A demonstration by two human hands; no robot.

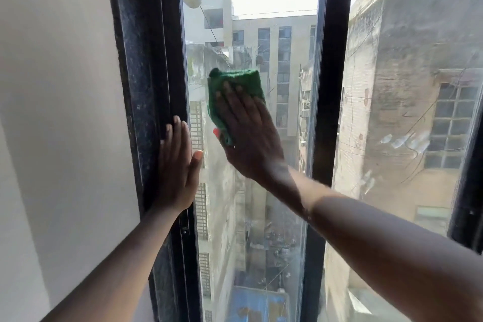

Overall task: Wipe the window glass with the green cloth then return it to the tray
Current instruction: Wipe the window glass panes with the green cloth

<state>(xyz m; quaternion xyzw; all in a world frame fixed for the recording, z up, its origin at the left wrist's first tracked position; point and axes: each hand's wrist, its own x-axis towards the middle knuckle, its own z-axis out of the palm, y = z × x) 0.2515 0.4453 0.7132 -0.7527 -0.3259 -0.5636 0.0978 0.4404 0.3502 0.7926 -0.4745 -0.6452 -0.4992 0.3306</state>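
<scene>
The green cloth [235, 91] is pressed flat against the window glass [282, 138], near the middle of the left pane and a little toward its left edge. It is folded into a thick pad, and a bit of red shows at its lower edge. The right hand [248, 136] is laid over the lower part of the cloth, palm to the pane, with the fingers [230, 97] stretched out and held close together on the fabric; the cloth is pressed rather than pinched. The right forearm is extended in from the lower right and crosses in front of the black centre bar [332, 86] of the window.

The left hand [177, 167] is laid open on the black window frame [167, 60] at the pane's left edge, lower than the cloth, its fingers straight and side by side, the thumb set apart and reaching onto the glass. A white wall [57, 112] is seen left of the frame. White smears [407, 141] are seen on the right pane, beyond the centre bar. Buildings [282, 60] are seen through the glass. No tray can be made out.
</scene>
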